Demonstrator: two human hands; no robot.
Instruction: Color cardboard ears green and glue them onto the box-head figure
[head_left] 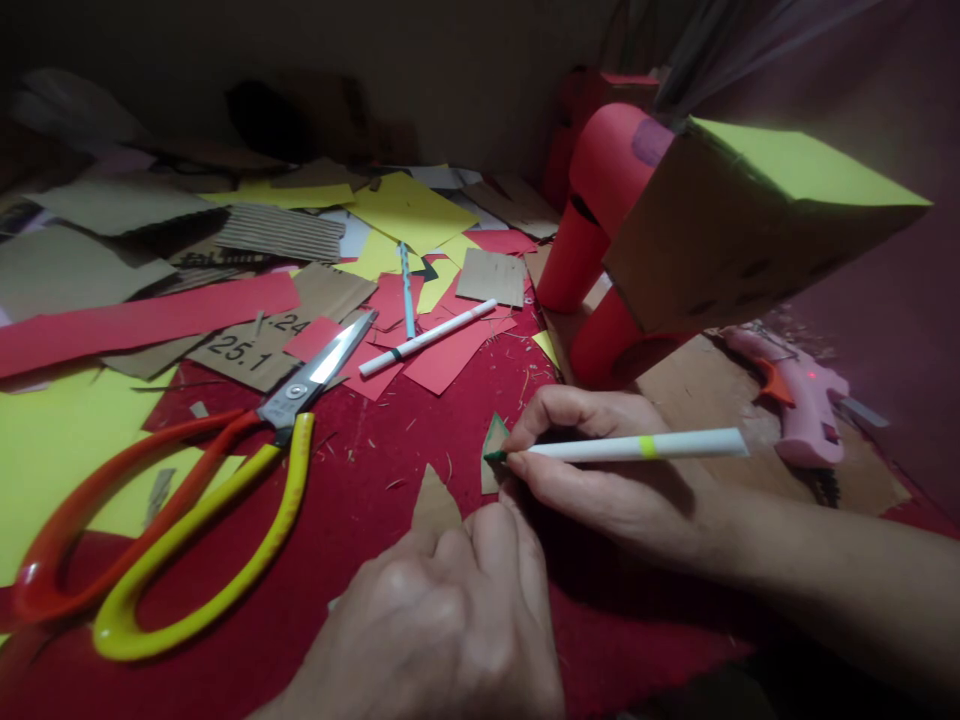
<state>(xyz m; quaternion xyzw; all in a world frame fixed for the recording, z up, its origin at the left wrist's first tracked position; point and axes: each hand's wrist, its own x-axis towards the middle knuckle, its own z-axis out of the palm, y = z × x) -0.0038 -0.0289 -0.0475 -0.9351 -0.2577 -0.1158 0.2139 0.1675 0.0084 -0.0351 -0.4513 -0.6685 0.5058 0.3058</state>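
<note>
Seen from the head camera, which is the only view, the right hand (626, 505) is closed in a writing grip, thumb and fingers pinched round a white marker (600, 449) with a yellow band, its green tip resting at a small cardboard piece (490, 477) edged in green. The left hand (457, 610) lies just beside it with the fingers curled in, and a pointed cardboard piece (434, 500) sticks out past the knuckles; whether the fingers grip that piece or merely rest over it, I can't tell from here. What I'd worry about is the little green-edged piece: it is slight, and if nothing pins its lower end, which the hands partly hide, the marker's push could slide it over the red surface (360, 520) and send the line astray. A tip run past the edge would likely mark that surface or a left fingertip, so close are they. The pink glue gun (814, 392), its red light showing, lies beyond the right forearm, and a careless backward swing of that arm might jog it or the box on red tubes (682, 250). As for placing, the small piece lies flat just past the right hand's fingertips, on their left, and just ahead of the left hand's knuckles; the pointed piece is farther left, with the big scissors (296, 393) well apart from both hands.
</note>
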